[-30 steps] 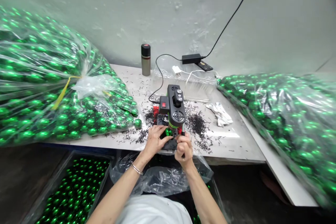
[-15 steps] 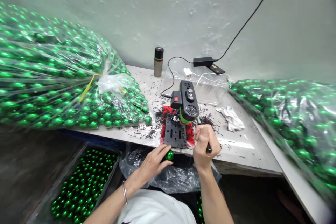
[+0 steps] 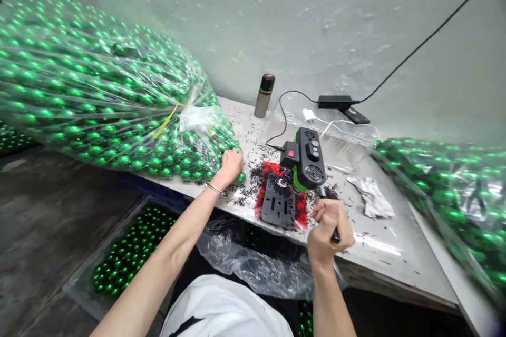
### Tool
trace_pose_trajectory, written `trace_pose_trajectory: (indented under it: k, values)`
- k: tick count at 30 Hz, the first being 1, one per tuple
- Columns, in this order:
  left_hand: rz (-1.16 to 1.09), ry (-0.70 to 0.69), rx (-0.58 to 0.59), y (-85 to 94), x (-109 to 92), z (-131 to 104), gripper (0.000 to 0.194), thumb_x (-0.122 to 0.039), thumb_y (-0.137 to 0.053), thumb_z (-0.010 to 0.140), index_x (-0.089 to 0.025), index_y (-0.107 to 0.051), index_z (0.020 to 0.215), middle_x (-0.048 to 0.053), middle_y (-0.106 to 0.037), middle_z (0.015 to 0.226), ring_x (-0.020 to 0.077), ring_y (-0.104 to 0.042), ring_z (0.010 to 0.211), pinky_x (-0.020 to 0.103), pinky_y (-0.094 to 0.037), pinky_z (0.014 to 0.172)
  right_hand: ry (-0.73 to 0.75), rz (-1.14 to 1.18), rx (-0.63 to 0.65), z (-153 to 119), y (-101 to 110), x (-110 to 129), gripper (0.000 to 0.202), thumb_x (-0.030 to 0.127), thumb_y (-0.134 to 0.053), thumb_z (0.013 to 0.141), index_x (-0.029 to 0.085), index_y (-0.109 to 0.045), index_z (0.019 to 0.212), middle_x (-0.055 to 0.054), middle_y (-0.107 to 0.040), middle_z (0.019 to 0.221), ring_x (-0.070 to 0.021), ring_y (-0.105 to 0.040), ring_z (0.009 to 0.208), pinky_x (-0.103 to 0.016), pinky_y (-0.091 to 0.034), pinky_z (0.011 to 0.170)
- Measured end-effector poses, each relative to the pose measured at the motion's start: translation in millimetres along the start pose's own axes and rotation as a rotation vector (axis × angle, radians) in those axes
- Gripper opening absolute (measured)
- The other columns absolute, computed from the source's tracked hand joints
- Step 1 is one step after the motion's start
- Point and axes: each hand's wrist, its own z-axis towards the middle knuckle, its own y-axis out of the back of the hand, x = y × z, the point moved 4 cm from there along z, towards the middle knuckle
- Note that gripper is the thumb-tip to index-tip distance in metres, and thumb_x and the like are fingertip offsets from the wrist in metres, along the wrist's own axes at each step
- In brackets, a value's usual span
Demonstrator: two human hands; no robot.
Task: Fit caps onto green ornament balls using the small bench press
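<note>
My left hand [image 3: 231, 166] reaches to the near right corner of a big clear bag of green balls [image 3: 138, 121]. Its fingers are bent against the balls there, and what they hold, if anything, is hidden. My right hand [image 3: 331, 229] is wrapped round the black-ended lever [image 3: 336, 236] of a small black and green machine [image 3: 310, 160]. Below the machine head is a black slotted plate [image 3: 278, 205], on a red mat [image 3: 301, 209] strewn with small black bits. No ball shows on the plate.
Behind the machine stand a bottle [image 3: 264, 96], a black power adapter [image 3: 335, 101] and a clear plastic tray [image 3: 340, 152]. White gloves [image 3: 371, 196] and another bag of balls [image 3: 446, 184] are at the right. A bin of green balls [image 3: 130, 245] sits below, left; clear plastic [image 3: 256, 268] hangs at the table edge.
My left hand has moved from the plate's front edge up and left to the bag; the green ball it held no longer shows. The camera view has shifted left. My right hand stays on the lever.
</note>
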Motion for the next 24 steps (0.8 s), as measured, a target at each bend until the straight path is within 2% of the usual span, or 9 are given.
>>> trace_pose_trajectory:
  k: [3, 5, 8, 10, 13, 15, 17, 21, 24]
  values:
    - [-0.037, 0.022, -0.044, -4.7, 2, -7, 0.025, -0.018, -0.051, 0.095, -0.011, -0.064, 0.115, 0.018, -0.063, 0.115, 0.0258, -0.065, 0.094, 0.036, -0.047, 0.082, 0.016, -0.006, -0.003, 0, 0, 0, 0.040, 0.021, -0.047, 0.097, 0.020, -0.047, 0.058, 0.002, -0.050, 0.059, -0.0115, -0.053, 0.059, -0.028, -0.039, 0.056]
    - [-0.076, 0.043, -0.108, -5.2, 8, -16, 0.027, -0.019, -0.043, 0.098, -0.012, -0.064, 0.113, 0.017, -0.063, 0.112, 0.0246, -0.065, 0.091, 0.036, -0.047, 0.080, 0.034, -0.025, 0.003, 0, 0, 1, 0.039, 0.020, -0.047, 0.097, 0.020, -0.047, 0.058, 0.002, -0.050, 0.059, -0.0111, -0.053, 0.059, -0.028, -0.039, 0.056]
    - [-0.052, 0.028, -0.124, -5.7, 20, -26, 0.026, -0.019, -0.042, 0.098, -0.010, -0.067, 0.100, 0.018, -0.066, 0.101, 0.0293, -0.062, 0.096, 0.041, -0.045, 0.087, 0.054, -0.043, 0.009, -1, 1, 1, 0.039, 0.018, -0.046, 0.097, 0.020, -0.047, 0.058, 0.002, -0.051, 0.061, -0.0106, -0.053, 0.059, -0.028, -0.039, 0.057]
    - [-0.004, 0.003, -0.086, -6.0, 28, -26, 0.026, -0.018, -0.044, 0.096, -0.010, -0.068, 0.100, 0.019, -0.066, 0.104, 0.0319, -0.061, 0.103, 0.043, -0.044, 0.091, 0.055, -0.038, 0.007, -2, 1, 1, 0.038, 0.017, -0.046, 0.097, 0.019, -0.047, 0.059, 0.002, -0.051, 0.061, -0.0105, -0.054, 0.059, -0.028, -0.039, 0.057]
    - [0.014, -0.001, -0.024, -6.1, 36, -17, 0.032, -0.016, -0.047, 0.093, -0.010, -0.065, 0.118, 0.019, -0.067, 0.111, 0.0313, -0.063, 0.104, 0.043, -0.044, 0.092, 0.037, -0.029, 0.007, -3, 1, 0, 0.037, 0.017, -0.046, 0.097, 0.019, -0.048, 0.060, 0.002, -0.051, 0.062, -0.0104, -0.053, 0.059, -0.027, -0.038, 0.056]
    - [-0.018, -0.026, 0.007, -7.3, 37, -10, 0.045, -0.015, -0.050, 0.091, -0.013, -0.056, 0.136, 0.016, -0.069, 0.110, 0.0301, -0.065, 0.103, 0.042, -0.046, 0.093, 0.027, -0.028, 0.013, -3, 1, -1, 0.036, 0.017, -0.046, 0.097, 0.020, -0.048, 0.061, 0.002, -0.052, 0.063, -0.0103, -0.053, 0.058, -0.027, -0.038, 0.056]
    - [-0.096, -0.109, -0.006, -9.5, 35, -4, 0.059, -0.010, -0.049, 0.089, -0.016, -0.045, 0.147, 0.015, -0.068, 0.121, 0.0288, -0.064, 0.110, 0.041, -0.046, 0.097, 0.032, -0.028, 0.021, -3, 1, -1, 0.036, 0.017, -0.046, 0.097, 0.020, -0.048, 0.061, 0.002, -0.052, 0.064, -0.0105, -0.053, 0.058, -0.027, -0.038, 0.056]
    - [-0.281, -0.263, -0.118, -16.7, 32, -2, 0.070, 0.002, -0.042, 0.082, -0.018, -0.041, 0.149, 0.014, -0.050, 0.149, 0.0248, -0.051, 0.134, 0.037, -0.041, 0.109, 0.045, -0.015, 0.029, -4, 1, -2, 0.035, 0.018, -0.045, 0.096, 0.020, -0.047, 0.061, 0.001, -0.053, 0.065, -0.0117, -0.053, 0.059, -0.028, -0.039, 0.056]
    - [-0.352, -0.220, -0.136, -23.6, 33, -4, 0.058, -0.003, -0.045, 0.086, -0.014, -0.042, 0.143, 0.016, -0.060, 0.135, 0.0252, -0.059, 0.123, 0.038, -0.047, 0.103, 0.041, -0.021, 0.027, -5, 1, -4, 0.035, 0.017, -0.045, 0.096, 0.020, -0.047, 0.061, 0.002, -0.053, 0.064, -0.0119, -0.053, 0.059, -0.028, -0.039, 0.056]
